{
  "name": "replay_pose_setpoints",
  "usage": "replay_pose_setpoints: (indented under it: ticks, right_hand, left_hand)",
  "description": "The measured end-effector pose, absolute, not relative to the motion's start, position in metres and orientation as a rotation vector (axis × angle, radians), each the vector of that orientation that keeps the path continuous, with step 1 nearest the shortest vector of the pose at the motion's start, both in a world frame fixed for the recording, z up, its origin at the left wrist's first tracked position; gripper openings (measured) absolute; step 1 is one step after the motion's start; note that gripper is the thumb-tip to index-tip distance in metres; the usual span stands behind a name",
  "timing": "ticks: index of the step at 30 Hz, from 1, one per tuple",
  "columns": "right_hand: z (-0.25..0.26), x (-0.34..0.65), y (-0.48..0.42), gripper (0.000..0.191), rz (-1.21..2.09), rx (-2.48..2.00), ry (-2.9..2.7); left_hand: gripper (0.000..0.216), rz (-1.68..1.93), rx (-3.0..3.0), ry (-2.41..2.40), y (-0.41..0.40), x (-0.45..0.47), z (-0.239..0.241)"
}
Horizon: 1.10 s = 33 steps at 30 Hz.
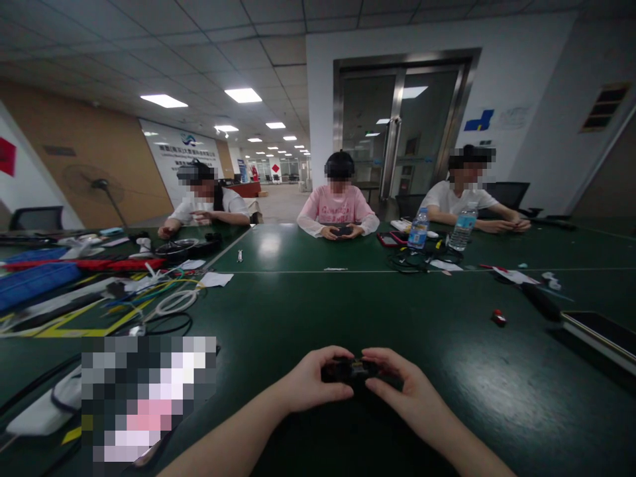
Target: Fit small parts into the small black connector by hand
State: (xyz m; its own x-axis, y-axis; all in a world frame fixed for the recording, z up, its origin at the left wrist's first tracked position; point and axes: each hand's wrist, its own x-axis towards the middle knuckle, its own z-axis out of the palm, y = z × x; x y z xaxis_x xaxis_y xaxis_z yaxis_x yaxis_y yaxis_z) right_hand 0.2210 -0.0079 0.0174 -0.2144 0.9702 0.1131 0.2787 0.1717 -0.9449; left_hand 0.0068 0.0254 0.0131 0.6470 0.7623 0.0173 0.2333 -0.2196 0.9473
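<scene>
Low in the middle of the head view, a small black object [356, 372] with a reddish, shiny centre is held just above the dark green table [298, 305]. Its exact kind is hard to make out. My left hand [313, 381] grips its left end, thumb on the near side and fingers curled over the far side. On the opposite end my right hand [405, 384] closes in the same way. The fingers cover both ends of the object. To the right, apart from my hands, lies a small red and dark thing [499, 318].
Cables [173, 303], blue trays [37, 281] and a white power strip [47, 404] crowd the left. At right lie a phone-like slab [603, 334] and two water bottles [419, 228]. Across the table sit three people; the middle one, in a pink shirt [338, 209], holds something dark.
</scene>
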Motion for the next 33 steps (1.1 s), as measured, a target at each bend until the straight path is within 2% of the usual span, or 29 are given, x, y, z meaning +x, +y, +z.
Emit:
replay_pose_setpoints:
  ticks: [5,11,18,28,33]
  right_hand:
    - [0.0186,0.2208,-0.0081,0.03,1.062,-1.216,-1.706]
    - [0.0198,0.2204,-0.0092,0.029,1.03,-1.206,-1.703]
    - [0.0177,0.2214,-0.0082,0.026,1.035,-1.224,-1.718]
    - [0.0231,0.2203,-0.0107,0.024,1.007,-1.185,-1.799]
    - [0.0209,0.2205,-0.0112,0.032,1.012,-1.215,-1.765]
  left_hand:
    - [0.039,0.617,1.808,0.841,0.0241,0.0092,0.013]
    - [0.056,0.626,1.774,0.823,0.0261,0.006,0.0076]
    - [0.035,0.589,1.801,0.824,0.0247,0.007,0.0114]
    - [0.035,0.597,1.786,0.81,0.0229,0.0081,0.015]
    - [0.036,0.601,1.81,0.805,0.0238,0.0066,0.0136]
